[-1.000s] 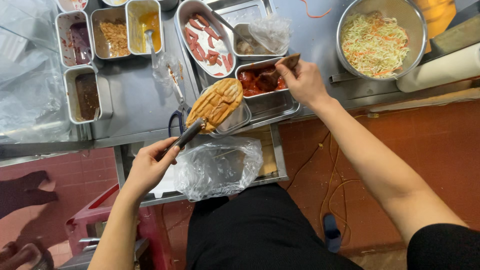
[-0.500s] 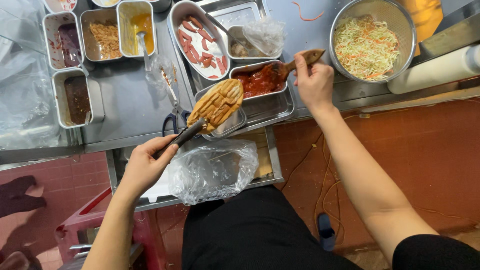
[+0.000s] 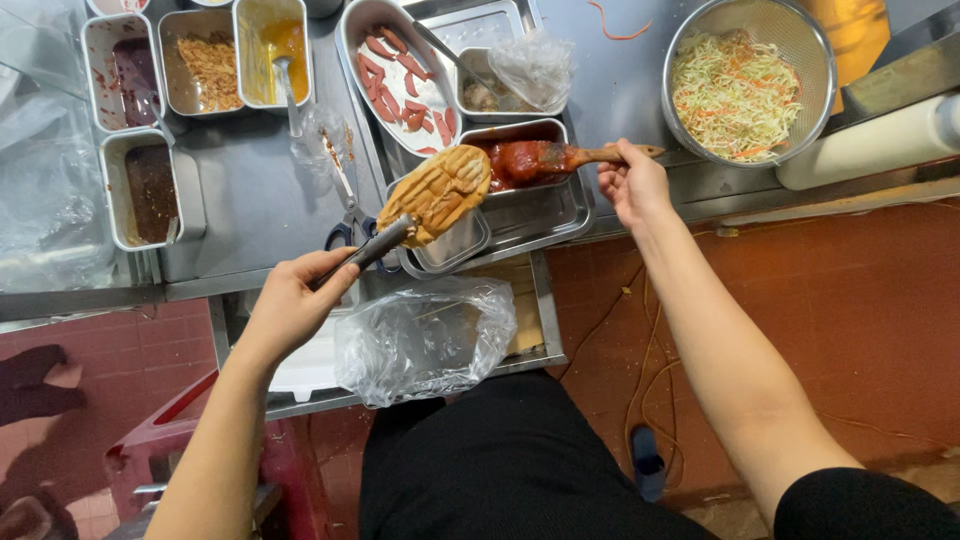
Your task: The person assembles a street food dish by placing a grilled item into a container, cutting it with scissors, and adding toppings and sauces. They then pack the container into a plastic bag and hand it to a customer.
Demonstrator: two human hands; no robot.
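Observation:
My left hand (image 3: 295, 300) grips the dark handle of metal tongs (image 3: 375, 245) that clamp a flat, grilled golden bread (image 3: 440, 192), held over the steel trays. My right hand (image 3: 632, 185) holds the wooden handle of a brush-like spoon (image 3: 560, 157) loaded with red sauce, lifted just above the steel tray of red sauce (image 3: 535, 190) and beside the bread.
A tray of sliced sausages (image 3: 400, 75) and several small steel tubs of sauces and fillings (image 3: 205, 65) line the steel counter. A colander of shredded cabbage and carrot (image 3: 745, 85) sits at right. A clear plastic bag (image 3: 425, 335) lies on the lower shelf. Scissors (image 3: 345, 230) lie under the tongs.
My right hand has drawn the sauce spoon out of the red sauce tray and turned it toward the bread. My left hand keeps the bread in the tongs, nearly still.

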